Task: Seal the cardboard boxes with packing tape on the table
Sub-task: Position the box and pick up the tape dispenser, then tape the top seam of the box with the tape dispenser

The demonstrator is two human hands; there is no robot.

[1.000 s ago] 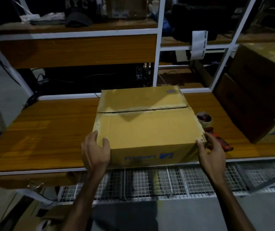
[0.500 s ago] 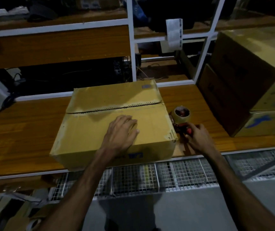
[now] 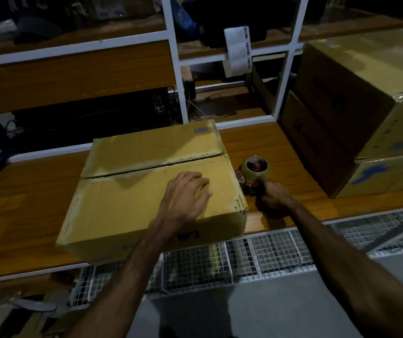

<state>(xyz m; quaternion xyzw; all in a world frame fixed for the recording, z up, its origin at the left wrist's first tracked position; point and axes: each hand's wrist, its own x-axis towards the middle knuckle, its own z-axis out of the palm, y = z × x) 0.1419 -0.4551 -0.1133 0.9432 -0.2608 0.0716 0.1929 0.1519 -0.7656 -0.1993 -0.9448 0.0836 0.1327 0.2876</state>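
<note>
Your left grip [image 3: 186, 196] lies palm down on the near flap of the cardboard box [image 3: 151, 191], toward its right end, fingers spread and nearly straight, pressing the flap and holding nothing. The box sits on the wooden bench [image 3: 24, 203], turned a little so its near right corner points at your right arm, and its front face hangs slightly past the bench edge. The two top flaps meet along a rough seam [image 3: 154, 165] that runs across the lid just beyond your fingertips; no tape shows on it.

Your right grip [image 3: 272, 197] is curled around the handle of the tape dispenser [image 3: 253, 176], which stands on the bench just beside the right side of the box, close to the near corner. Its roll of tape [image 3: 256, 165] sits above your knuckles, at about the level of the lid. The two grips are near each other, with the right edge of the box between them.

Further right on the bench, two bigger boxes [image 3: 366, 113] are stacked, well apart from your right grip. A strip of paper labels [image 3: 238, 48] hangs from the white shelf frame [image 3: 176, 76] behind.
</note>
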